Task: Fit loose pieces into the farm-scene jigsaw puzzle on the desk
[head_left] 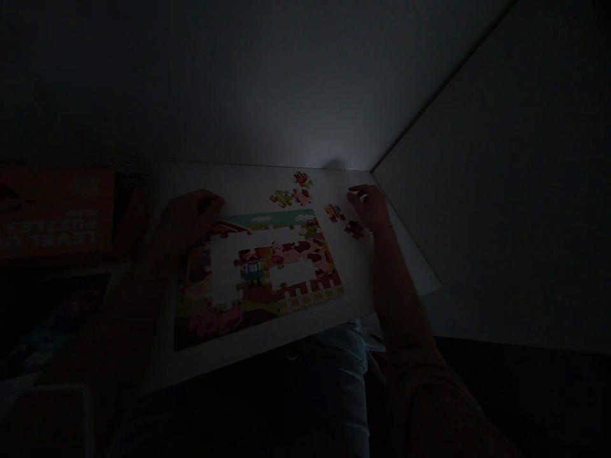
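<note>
A partly assembled jigsaw puzzle [267, 305] lies on the white table, showing a farm scene with a farmer, a cow and a fence. White gaps show at its upper left and around the middle. My left hand [193, 210] is by the puzzle's upper left corner, its fingers curled with the tips close together; darkness hides whatever may be between them. To the right, my right hand [371, 207] has thumb and forefinger apart and holds nothing. Beside it are two loose puzzle pieces, one striped [335, 212] and one dark red [354, 229].
More loose pieces lie beyond the puzzle: a green one [281, 198], a pink one [301, 197] and a red one [302, 179]. An orange puzzle box [57, 213] stands at left. White walls border the table's back and right. The light is very dim.
</note>
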Available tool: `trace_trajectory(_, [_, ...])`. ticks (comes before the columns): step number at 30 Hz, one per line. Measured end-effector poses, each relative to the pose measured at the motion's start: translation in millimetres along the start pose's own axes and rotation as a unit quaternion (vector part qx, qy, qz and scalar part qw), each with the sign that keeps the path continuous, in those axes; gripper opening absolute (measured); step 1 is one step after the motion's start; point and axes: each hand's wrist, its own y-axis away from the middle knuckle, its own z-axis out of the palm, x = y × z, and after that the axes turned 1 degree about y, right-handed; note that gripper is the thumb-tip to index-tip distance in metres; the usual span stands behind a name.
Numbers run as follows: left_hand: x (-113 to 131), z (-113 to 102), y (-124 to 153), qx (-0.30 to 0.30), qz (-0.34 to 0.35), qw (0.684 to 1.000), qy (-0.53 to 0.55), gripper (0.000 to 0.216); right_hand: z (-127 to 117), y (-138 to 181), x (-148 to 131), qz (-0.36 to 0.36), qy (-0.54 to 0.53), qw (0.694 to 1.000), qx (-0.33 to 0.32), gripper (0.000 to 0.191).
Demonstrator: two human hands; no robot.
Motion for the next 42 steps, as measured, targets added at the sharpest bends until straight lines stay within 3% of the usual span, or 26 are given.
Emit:
trace_trajectory(7, [-7, 3, -3, 0.009, 0.008, 1.000, 0.008, 0.037, 39, 7, -59, -0.096, 0.002, 0.990, -0.104, 0.054])
trace_trajectory(13, [-9, 4, -3, 0.004, 0.013, 1.000, 0.006, 0.040, 52, 2, -66, -0.104, -0.017, 0.989, -0.105, 0.049])
trace_trajectory(18, [-7, 4, -1, 0.006, 0.022, 1.000, 0.016, 0.039, 49, 3, -66, -0.094, -0.048, 0.988, -0.108, 0.035])
trace_trajectory(22, [-8, 4, -1, 0.009, 0.018, 1.000, 0.014, 0.038, 48, 4, -67, -0.067, -0.154, 0.977, -0.131, 0.032])
trace_trajectory(30, [-8, 5, -1, 0.012, 0.016, 1.000, 0.011, 0.038, 42, 1, -68, -0.046, -0.344, 0.928, -0.139, 0.049])
trace_trajectory(33, [-5, 4, -1, 0.013, 0.006, 1.000, 0.009, 0.038, 32, 6, -75, -0.035, -0.349, 0.920, -0.174, 0.048])
trace_trajectory(38, [-4, 5, -1, 0.018, 0.000, 1.000, 0.009, 0.037, 21, 16, -89, -0.088, -0.347, 0.882, -0.306, 0.048])
trace_trajectory(42, [-6, 6, -1, 0.022, 0.000, 1.000, 0.012, 0.036, 17, 26, -96, -0.140, -0.264, 0.901, -0.314, 0.045])
